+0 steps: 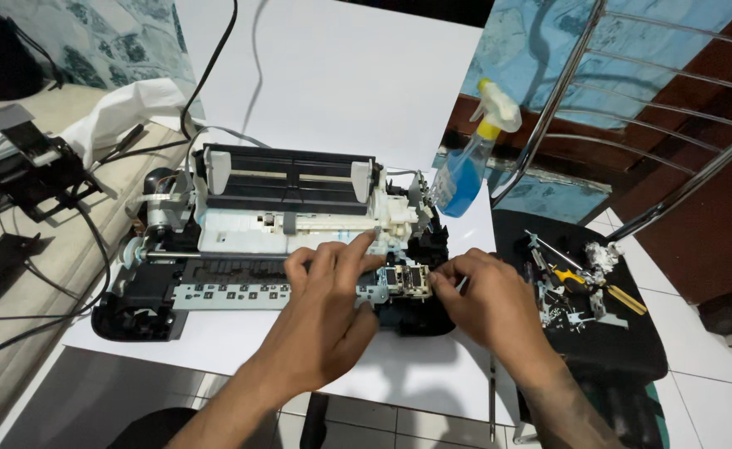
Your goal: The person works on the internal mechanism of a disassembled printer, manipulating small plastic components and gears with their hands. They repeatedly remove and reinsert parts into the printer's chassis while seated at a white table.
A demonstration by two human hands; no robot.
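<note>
Your left hand point(328, 303) lies flat over the front of the opened printer point(274, 241), fingers spread, with the forefinger stretched up to touch the white plastic frame near the middle of the machine. The palm rests on the metal strip that runs along the printer's front. Your right hand point(486, 303) sits just to the right, its fingertips pinched against the side of the small cartridge carriage point(407, 281); whether they truly grip a part there you cannot tell, since the fingers hide the contact. The two hands are apart, with the carriage between them.

The printer has its cover off and stands on a white board point(357, 75), its black paper tray at the back and a motor with gears at its left end. Black cables point(208, 75) trail away from it toward the upper left. A blue spray bottle point(465, 170) with a yellow and white nozzle stands just beyond the printer's right end. Further right, on a black chair seat point(632, 349), lie a yellow-handled screwdriver point(607, 291) and a scatter of small metal parts point(561, 312). A chrome chair frame point(632, 108) rises behind them
</note>
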